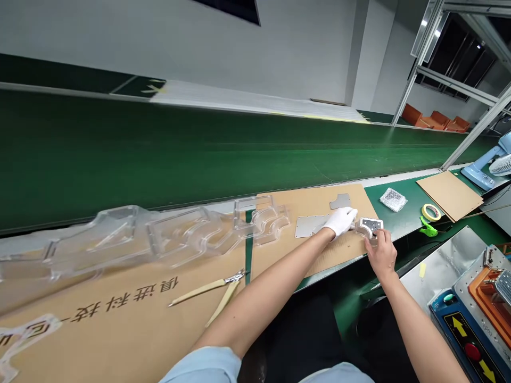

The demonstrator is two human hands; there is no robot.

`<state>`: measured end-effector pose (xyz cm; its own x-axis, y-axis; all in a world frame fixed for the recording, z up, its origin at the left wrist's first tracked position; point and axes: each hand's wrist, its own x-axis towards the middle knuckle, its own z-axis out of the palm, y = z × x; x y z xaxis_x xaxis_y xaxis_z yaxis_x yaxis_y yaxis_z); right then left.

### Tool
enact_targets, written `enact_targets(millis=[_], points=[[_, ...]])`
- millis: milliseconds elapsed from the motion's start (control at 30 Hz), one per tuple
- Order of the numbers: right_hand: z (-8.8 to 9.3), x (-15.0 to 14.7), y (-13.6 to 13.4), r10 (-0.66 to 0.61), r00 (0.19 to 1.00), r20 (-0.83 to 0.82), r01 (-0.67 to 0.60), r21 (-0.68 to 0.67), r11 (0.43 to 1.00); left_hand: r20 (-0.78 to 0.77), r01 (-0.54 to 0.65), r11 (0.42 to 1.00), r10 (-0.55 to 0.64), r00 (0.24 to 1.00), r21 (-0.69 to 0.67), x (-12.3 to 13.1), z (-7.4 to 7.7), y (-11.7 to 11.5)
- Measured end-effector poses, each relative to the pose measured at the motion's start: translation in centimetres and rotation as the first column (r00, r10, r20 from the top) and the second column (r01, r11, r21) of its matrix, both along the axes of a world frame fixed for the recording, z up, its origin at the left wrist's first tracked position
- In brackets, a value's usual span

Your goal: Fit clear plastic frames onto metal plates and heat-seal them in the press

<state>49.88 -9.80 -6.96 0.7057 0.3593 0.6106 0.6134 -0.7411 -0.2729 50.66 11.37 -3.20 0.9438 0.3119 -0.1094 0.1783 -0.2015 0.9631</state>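
Past the white-gloved left hand [340, 221], the way leftward is being blocked by clear plastic trays [191, 234] lying across the cardboard sheet [131, 303], with yellow-handled snips [199, 290] below them. Beyond the right hand [381, 255] and the metal plate [370, 226] it is holding, a roll of yellow tape [430, 212] and a green clamp [428, 227] are crowding the green surface [403, 229].

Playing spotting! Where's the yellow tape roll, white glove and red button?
Yellow tape roll [431, 212], head view, on its rim.
White glove [341, 221], head view, on its back.
Red button [472, 351], head view, on its top.
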Motion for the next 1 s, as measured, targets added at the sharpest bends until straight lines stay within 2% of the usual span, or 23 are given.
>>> enact_targets(millis=[133,267,367,467,533,600,667,733,833,1000], points=[[0.7,0.2,0.2,0.022,1.000,-0.019,-0.020,0.066,0.998,0.028,-0.036,0.996,0.038,0.999,-0.078,-3.0,0.5,0.9],[2.6,-0.2,-1.1,0.025,1.000,-0.004,-0.024,0.195,0.980,0.091,-0.036,0.991,0.049,0.995,-0.132,-7.3,2.2,1.1],[4.7,-2.6,-3.8,0.030,0.999,0.021,-0.034,0.250,0.968,0.139,0.011,0.993,0.006,0.990,-0.118,-10.8,3.5,0.3],[6.9,-6.9,-7.1,0.021,0.999,0.034,-0.029,0.241,0.970,0.166,0.068,0.997,-0.073,0.983,0.036,-13.1,4.1,-1.4],[8.2,-10.2,-9.1,0.030,0.999,0.034,-0.037,0.242,0.970,0.173,0.183,0.981,-0.193,0.966,0.070,-13.7,4.2,-3.2],[9.1,-13.5,-10.9,0.039,0.999,0.037,-0.047,0.252,0.967,0.188,0.352,0.935,-0.353,0.917,0.040,-14.0,4.4,-5.9],[9.7,-16.6,-12.7,0.002,0.999,0.046,-0.013,0.248,0.969,0.223,0.531,0.847,-0.517,0.827,-0.005,-14.0,4.5,-9.0],[10.0,-19.4,-14.7,-0.103,0.993,0.056,0.088,0.221,0.971,0.278,0.656,0.755,-0.626,0.728,-0.016,-13.6,4.5,-12.0],[10.2,-23.3,-17.8,-0.299,0.951,0.078,0.282,0.175,0.943,0.334,0.723,0.689,-0.694,0.638,0.050,-12.2,4.5,-15.8],[10.3,-28.8,-22.0,-0.544,0.828,0.134,0.526,0.149,0.837,0.331,0.757,0.619,-0.773,0.541,0.208,-9.3,5.5,-20.7]])
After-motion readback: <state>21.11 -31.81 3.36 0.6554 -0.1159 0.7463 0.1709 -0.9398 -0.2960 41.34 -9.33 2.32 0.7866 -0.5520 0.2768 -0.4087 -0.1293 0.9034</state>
